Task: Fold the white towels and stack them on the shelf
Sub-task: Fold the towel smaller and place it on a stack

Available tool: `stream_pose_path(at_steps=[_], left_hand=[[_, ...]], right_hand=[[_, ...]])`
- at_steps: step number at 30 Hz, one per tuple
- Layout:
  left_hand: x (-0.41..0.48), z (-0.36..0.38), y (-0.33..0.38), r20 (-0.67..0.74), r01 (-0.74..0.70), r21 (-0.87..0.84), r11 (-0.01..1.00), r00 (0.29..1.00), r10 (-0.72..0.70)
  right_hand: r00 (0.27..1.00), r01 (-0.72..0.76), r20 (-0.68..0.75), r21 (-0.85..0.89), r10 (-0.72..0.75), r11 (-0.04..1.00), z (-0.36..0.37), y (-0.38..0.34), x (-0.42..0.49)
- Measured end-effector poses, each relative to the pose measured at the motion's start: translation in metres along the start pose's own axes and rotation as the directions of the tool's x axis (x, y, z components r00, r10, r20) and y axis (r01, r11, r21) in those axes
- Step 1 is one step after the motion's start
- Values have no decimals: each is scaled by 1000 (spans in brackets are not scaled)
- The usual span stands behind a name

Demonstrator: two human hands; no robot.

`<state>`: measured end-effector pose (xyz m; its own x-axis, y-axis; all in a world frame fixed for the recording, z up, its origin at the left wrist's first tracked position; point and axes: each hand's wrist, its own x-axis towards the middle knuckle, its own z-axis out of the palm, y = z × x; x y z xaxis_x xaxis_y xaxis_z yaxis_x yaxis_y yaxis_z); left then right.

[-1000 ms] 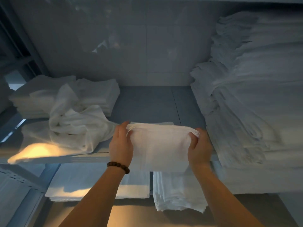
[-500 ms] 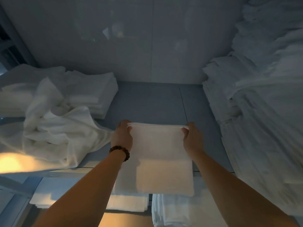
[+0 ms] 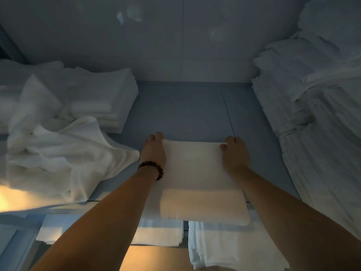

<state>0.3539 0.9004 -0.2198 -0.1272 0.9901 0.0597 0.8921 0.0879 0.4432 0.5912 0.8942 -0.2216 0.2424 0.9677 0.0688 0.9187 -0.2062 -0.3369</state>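
A folded white towel (image 3: 201,173) is held by its two far corners over the front part of the grey shelf (image 3: 185,110) — its near edge juts out past the shelf's front lip. The far left corner is gripped by the left hand (image 3: 154,151), whose fingers are curled together at the towel's edge; its thumb is hidden. The far right corner is pinched by the right hand (image 3: 234,153), the thumb laid on top of the cloth and the fingers bent over the far edge. Whether the far edge is resting on the shelf or lifted slightly cannot be told. A dark beaded bracelet (image 3: 152,169) is worn on the left wrist.

To the left, a crumpled heap of white towels (image 3: 64,153) is spread near the left hand, with a low folded stack (image 3: 105,100) behind it. The right side of the shelf is filled by a tall stack of folded linen (image 3: 322,124). More folded towels (image 3: 224,247) are seen on the level below — partly hidden by the forearms.
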Motion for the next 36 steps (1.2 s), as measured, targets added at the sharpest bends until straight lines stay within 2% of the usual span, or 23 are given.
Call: stream_pose_path(at_steps=[3,5,7,9,11,15,19,26,29,31,36], left_hand=[[-7,-11,13,-67,-47,159,986,996,59],[-22,-10,24,-48,-181,187,965,980,193],[-39,0,35,85,-287,160,945,957,276],[-50,13,40,254,-287,152,946,936,243],[-52,23,35,317,-285,206,936,925,212],[-44,27,13,243,-267,257,929,948,205],[-38,25,-11,205,-204,276,939,967,150],[-44,-4,-1,317,-205,321,925,943,100],[-88,-10,-1,312,-259,275,926,935,169],[-113,-7,0,380,-285,262,922,909,173],[-92,4,3,416,-249,250,936,900,129]], right_hand=[[985,102,-132,-71,-111,992,-10,-12,-11],[951,250,-171,-57,-256,966,-12,-26,-31],[940,340,-9,-53,-341,939,-8,-43,-50],[924,332,213,-42,-316,942,2,-53,-58],[904,332,316,-96,-288,938,11,-52,-57],[926,317,271,-185,-262,930,19,-32,-51],[960,174,250,-186,-125,967,18,-12,-53],[929,128,367,-196,-48,972,-11,-25,-55],[931,174,346,-144,-116,974,-12,-30,-93],[904,241,393,-146,-167,960,-7,-34,-119],[878,234,460,-173,-132,957,1,-44,-91]])
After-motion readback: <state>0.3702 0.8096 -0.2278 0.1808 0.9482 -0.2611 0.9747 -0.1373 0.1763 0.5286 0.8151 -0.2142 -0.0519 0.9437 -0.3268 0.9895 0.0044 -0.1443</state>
